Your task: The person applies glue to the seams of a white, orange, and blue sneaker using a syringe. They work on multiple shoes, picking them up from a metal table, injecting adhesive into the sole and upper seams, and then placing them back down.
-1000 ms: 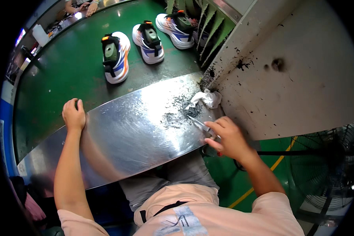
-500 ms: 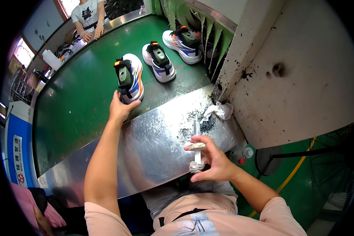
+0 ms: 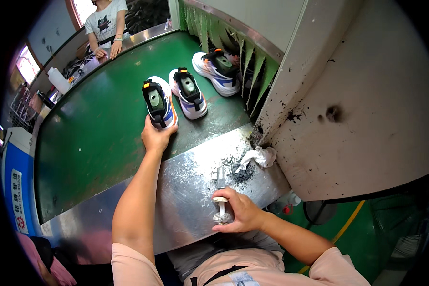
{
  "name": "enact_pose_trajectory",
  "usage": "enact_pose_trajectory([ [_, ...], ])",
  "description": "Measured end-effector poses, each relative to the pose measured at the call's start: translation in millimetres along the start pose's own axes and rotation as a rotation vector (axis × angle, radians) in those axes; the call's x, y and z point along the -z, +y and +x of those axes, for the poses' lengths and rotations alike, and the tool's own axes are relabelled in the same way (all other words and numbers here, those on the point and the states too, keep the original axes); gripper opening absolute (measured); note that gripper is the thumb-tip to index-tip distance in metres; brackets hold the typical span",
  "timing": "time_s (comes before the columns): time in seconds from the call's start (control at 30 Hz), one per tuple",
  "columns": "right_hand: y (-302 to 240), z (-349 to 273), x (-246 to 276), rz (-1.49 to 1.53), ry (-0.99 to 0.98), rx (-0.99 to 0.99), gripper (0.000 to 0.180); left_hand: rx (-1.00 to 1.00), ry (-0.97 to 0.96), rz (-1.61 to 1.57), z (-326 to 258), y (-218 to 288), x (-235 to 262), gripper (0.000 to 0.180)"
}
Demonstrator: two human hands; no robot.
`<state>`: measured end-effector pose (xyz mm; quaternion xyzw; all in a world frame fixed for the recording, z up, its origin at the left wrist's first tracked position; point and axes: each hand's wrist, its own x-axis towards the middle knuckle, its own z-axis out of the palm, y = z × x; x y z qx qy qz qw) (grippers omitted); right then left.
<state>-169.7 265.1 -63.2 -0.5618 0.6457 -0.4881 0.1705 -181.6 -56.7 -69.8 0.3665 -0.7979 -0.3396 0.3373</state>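
Observation:
My left hand [image 3: 158, 137] grips the heel of the leftmost sneaker [image 3: 168, 97], a white, blue and orange shoe with a black collar and a green insert inside. Close beside it stands a matching sneaker [image 3: 195, 107], and a third sneaker [image 3: 218, 76] is farther right, by the green strip curtain. All three rest upright with their heels toward me. Over the metal ledge, my right hand [image 3: 243, 209] is closed round a tool [image 3: 221, 208] with a flat metal blade and whitish lumpy wrapping on its handle. The palm hides part of that handle.
The green belt [image 3: 90, 152] ends at a bare metal ledge [image 3: 186, 195] before me. A crumpled white cloth [image 3: 263, 156] lies on it near black residue. A beige machine panel [image 3: 357, 119] rises at right. Across the belt, another person's hands [image 3: 110, 51] are at its edge.
My left hand has closed more firmly on the leftmost sneaker's heel. That shoe has shifted right, nearer the middle one. My right hand has moved slightly left with the tool. The view has shifted a little.

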Motion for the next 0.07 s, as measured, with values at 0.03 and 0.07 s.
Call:
enact_pose_trajectory([
  [0.03, 0.5, 1.3, 2.0, -0.003, -0.008, -0.009, 0.083, 0.034, -0.010, 0.062, 2.3, 3.8, -2.4, 0.079],
  [0.07, -0.4, 1.3, 3.0, 0.001, -0.017, -0.029, 0.082, 0.035, -0.014, 0.054, 1.0, 5.7, -5.1, 0.079],
])
